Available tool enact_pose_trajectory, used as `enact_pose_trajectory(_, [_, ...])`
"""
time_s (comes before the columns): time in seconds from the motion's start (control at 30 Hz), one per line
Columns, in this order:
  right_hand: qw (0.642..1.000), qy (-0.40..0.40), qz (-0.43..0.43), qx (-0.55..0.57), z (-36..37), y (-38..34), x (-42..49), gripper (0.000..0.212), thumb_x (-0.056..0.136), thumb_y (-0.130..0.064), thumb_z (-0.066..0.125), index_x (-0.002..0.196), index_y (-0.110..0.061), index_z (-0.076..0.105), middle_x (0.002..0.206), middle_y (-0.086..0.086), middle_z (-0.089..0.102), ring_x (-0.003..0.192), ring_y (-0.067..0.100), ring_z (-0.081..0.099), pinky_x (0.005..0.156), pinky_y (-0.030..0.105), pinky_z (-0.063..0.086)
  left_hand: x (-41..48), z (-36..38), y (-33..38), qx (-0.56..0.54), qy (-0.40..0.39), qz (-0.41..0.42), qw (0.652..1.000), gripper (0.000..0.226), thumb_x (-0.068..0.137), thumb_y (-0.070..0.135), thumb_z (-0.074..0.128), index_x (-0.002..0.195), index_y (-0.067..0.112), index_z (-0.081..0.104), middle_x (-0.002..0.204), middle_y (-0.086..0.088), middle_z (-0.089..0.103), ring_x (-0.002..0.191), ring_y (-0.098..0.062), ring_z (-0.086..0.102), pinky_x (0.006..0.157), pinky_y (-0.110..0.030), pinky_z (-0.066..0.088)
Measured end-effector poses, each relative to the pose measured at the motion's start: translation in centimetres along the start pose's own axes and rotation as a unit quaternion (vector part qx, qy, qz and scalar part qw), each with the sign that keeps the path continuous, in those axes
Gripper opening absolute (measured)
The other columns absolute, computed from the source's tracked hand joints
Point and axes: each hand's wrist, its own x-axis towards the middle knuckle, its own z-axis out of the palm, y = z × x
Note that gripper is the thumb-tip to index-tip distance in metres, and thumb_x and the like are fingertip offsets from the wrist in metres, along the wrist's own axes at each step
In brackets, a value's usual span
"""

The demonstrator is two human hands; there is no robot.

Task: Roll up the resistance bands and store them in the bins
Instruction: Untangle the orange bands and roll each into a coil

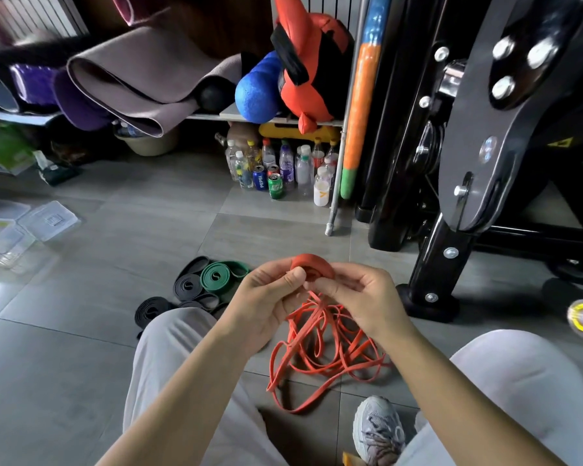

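Orange resistance band [312,265] is only part-rolled, its coil pinched btw. curled fingers of left hand [266,297] and right hand [357,294], loose tail [323,348] heaped on floor [81,364]; green band [217,275] and black bands [189,287] lie coiled nearby, clear bins [49,220] apparently unfilled.

The grey tiled floor [115,230] carries a loose orange resistance band [320,351], a coiled green band [219,274] touching coiled black bands [187,285], seemingly clear plastic bins [48,220] at left, and bottles and cans [283,169] farther back.
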Motion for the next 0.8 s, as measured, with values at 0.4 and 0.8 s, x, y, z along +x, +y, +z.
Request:
enact_pose_trajectory(0.4, [0.999, 0.018, 0.024, -0.043, 0.1, -0.7, 0.7, 0.020, 0.078, -0.013, 0.072, 0.083, -0.032, 0.071, 0.075, -0.007, 0.073, 0.076, 0.013, 0.070, 0.071, 0.031, 0.059, 0.0, -0.6, 0.2, -0.010, 0.053, 0.055, 0.997, 0.017, 0.069, 0.004, 0.059, 0.074, 0.009, 0.075, 0.075, -0.008, 0.072, 0.066, -0.013, 0.069, 0.065, -0.021, 0.057])
enact_pose_trajectory(0.8, [0.999, 0.008, 0.017, -0.032, 1.1, 0.4, 0.1, 0.018, 0.079, -0.007, 0.072, 0.087, -0.024, 0.073, 0.076, -0.001, 0.074, 0.077, 0.012, 0.069, 0.075, 0.022, 0.054, -0.4, -1.4, -1.9, -0.087, 0.022, 0.012, 0.996, 0.020, 0.077, 0.003, 0.056, 0.083, 0.006, 0.074, 0.078, -0.011, 0.070, 0.068, -0.012, 0.068, 0.068, -0.021, 0.057])
